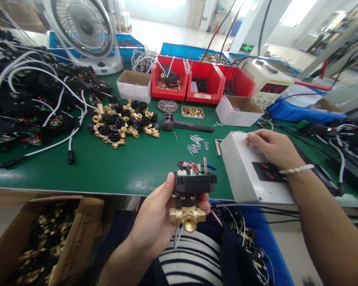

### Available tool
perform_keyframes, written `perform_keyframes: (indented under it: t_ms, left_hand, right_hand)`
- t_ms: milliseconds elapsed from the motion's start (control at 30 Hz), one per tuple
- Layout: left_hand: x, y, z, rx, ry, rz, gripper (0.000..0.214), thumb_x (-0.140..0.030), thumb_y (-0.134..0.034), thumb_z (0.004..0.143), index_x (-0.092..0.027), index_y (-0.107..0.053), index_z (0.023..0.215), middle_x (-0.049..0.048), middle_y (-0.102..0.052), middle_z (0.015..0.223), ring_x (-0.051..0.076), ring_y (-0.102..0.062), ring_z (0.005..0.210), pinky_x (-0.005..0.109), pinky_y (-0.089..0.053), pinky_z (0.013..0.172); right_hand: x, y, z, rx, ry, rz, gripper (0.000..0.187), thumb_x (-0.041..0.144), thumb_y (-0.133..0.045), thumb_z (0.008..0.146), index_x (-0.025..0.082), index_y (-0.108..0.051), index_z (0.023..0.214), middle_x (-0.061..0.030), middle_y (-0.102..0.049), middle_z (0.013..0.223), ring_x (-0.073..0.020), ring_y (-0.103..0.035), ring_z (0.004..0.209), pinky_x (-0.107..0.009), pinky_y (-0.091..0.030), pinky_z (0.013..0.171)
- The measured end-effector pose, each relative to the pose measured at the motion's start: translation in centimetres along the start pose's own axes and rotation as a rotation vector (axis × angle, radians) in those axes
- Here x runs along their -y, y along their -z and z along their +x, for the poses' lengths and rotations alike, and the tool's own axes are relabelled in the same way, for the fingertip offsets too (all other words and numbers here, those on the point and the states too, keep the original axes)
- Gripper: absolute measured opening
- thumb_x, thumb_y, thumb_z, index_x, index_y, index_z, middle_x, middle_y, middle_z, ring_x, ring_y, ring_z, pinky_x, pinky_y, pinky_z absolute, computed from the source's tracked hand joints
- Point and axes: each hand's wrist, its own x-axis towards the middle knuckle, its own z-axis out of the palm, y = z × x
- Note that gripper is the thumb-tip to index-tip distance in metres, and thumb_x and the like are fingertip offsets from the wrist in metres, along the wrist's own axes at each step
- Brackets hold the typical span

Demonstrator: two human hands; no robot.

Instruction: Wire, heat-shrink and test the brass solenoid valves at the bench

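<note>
My left hand point(156, 216) is wrapped round a motorized brass valve point(189, 216), held upright in front of my body at the bench's front edge. Its black actuator housing point(195, 184) has no lid, so a circuit board, red wires and a metal pin show on top. To the right, my right hand point(270, 147) rests over a grey control box point(241, 171). Thumb and fingertips are pinched together at its upper left part; whatever sits between them is too small to make out. Below that wrist is a black terminal panel point(267, 171) on the box.
Brass valve bodies point(119, 123) lie in a pile on the green bench point(131, 167). Beyond the valve are a black mallet point(187, 125) and wire clips point(195, 145). Red bins point(170, 89), a fan point(86, 31) and a power supply point(268, 81) stand behind. A carton point(83, 234) sits lower left.
</note>
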Motion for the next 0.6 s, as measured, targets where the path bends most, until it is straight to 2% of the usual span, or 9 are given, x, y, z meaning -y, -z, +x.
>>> perform_keyframes:
  t_ms: [133, 367, 600]
  left_hand:
    - [-0.05, -0.37, 0.11, -0.018, 0.016, -0.017, 0.048, -0.032, -0.036, 0.103, -0.008, -0.075, 0.088, 0.0127, -0.077, 0.077, 0.018, -0.075, 0.067, 0.027, -0.061, 0.067]
    - [0.01, -0.21, 0.09, 0.039, 0.011, -0.033, 0.049, -0.035, -0.036, 0.102, -0.007, -0.074, 0.089, 0.0133, -0.077, 0.078, 0.018, -0.074, 0.069, 0.027, -0.061, 0.068]
    - [0.07, 0.08, 0.09, 0.05, 0.014, -0.053, 0.051, -0.036, -0.035, 0.103, -0.007, -0.074, 0.089, 0.0129, -0.077, 0.078, 0.018, -0.075, 0.069, 0.027, -0.061, 0.068]
  right_hand:
    - [0.13, 0.03, -0.01, -0.001, -0.004, -0.001, 0.04, 0.059, -0.06, 0.074, 0.019, -0.065, 0.074, -0.0078, -0.069, 0.073, -0.0196, -0.057, 0.065, -0.033, -0.045, 0.066]
    - [0.36, 0.02, -0.05, -0.011, -0.011, 0.006, 0.047, 0.067, -0.063, 0.069, 0.02, -0.063, 0.072, -0.0057, -0.066, 0.066, -0.0198, -0.057, 0.061, -0.033, -0.045, 0.062]
    - [0.66, 0.03, -0.21, -0.021, -0.029, 0.005, 0.037, 0.057, -0.063, 0.068, 0.02, -0.063, 0.071, -0.0061, -0.065, 0.066, -0.0201, -0.055, 0.061, -0.034, -0.045, 0.063]
